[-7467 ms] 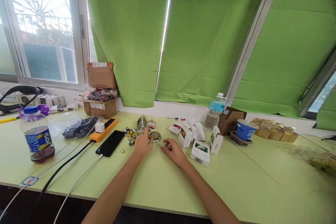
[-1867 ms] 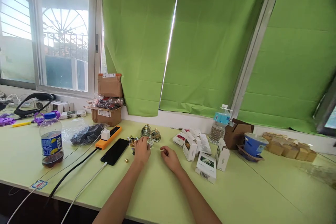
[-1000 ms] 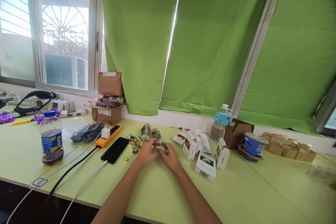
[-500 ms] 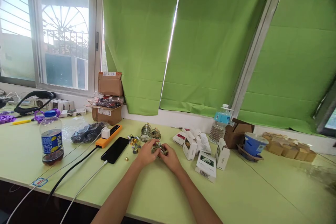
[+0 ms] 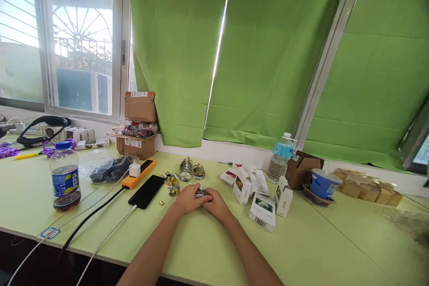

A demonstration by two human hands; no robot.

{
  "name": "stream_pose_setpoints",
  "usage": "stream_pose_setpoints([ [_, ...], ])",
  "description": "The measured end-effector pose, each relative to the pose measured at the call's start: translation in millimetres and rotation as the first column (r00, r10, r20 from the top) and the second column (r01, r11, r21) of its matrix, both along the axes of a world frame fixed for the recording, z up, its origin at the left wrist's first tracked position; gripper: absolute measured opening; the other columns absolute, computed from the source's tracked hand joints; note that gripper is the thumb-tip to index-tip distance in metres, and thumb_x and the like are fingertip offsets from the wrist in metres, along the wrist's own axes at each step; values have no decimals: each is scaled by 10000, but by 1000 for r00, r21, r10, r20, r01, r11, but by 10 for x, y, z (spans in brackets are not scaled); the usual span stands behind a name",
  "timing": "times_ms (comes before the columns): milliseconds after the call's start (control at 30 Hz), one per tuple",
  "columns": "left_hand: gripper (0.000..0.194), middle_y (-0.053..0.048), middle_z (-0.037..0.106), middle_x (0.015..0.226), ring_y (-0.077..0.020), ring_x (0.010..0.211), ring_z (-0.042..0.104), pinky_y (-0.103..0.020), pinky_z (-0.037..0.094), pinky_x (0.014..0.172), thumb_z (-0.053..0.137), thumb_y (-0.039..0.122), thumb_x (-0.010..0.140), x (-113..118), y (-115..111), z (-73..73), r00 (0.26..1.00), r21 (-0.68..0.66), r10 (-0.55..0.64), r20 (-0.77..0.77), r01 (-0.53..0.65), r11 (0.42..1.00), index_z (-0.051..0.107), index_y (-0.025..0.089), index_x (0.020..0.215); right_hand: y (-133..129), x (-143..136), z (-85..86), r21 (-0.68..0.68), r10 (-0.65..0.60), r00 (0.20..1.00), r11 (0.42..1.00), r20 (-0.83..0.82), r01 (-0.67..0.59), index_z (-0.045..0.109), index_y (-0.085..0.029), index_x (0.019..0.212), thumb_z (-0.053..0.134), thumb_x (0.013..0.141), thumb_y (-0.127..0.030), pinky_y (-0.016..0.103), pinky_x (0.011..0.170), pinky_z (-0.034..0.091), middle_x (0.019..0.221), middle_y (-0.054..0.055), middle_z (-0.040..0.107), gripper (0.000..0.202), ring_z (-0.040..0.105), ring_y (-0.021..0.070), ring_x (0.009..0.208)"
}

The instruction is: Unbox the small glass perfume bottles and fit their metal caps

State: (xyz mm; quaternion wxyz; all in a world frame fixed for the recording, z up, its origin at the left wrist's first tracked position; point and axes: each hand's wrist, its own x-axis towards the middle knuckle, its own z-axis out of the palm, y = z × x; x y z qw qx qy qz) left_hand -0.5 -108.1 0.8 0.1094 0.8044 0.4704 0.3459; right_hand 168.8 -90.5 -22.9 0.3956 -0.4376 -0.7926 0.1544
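Observation:
Near the middle of the light green table [image 5: 208,254], my left hand [image 5: 187,198] and my right hand [image 5: 216,203] meet, both closed round a small glass ornament [image 5: 201,191]. Its lower part is hidden by my fingers. Just behind them stand two similar glass ornaments with gold trim, a taller one [image 5: 185,170] and a rounder one [image 5: 199,171]. Several gold and silver caps [image 5: 172,180] lie to the left of my left hand, and one small gold piece [image 5: 161,203] sits apart from them.
A black phone [image 5: 146,192], an orange power strip [image 5: 139,174] and a Pepsi bottle [image 5: 65,178] are on the left. White printed boxes [image 5: 262,211], a water bottle [image 5: 280,157] and a blue tub [image 5: 324,184] stand on the right. Cables cross the front left edge.
Both hands have shifted slightly toward me, and my fingers have changed their hold on the ornament. The rounder ornament behind them now shows more fully.

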Motion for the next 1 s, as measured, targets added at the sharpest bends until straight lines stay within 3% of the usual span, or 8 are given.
stream_pose_setpoints([
  [567, 500, -33, 645, 797, -174, 702, 549, -261, 270, 585, 511, 694, 780, 14, 21, 22, 1000, 70, 17, -15, -16, 997, 564, 198, 745, 5, 2, -2, 32, 48, 999, 998, -9, -48, 508, -184, 659, 652, 716, -273, 246, 620, 344, 706, -10, 554, 179, 485, 154, 669],
  [1000, 468, -30, 645, 791, -165, 694, 544, -259, 265, 588, 509, 656, 801, 24, 52, 11, 999, 98, 31, -32, -27, 995, 559, 198, 722, 7, -10, -15, 62, 25, 1000, 998, 8, -25, 455, -192, 632, 614, 691, -217, 242, 605, 332, 687, -18, 525, 172, 475, 143, 652],
])
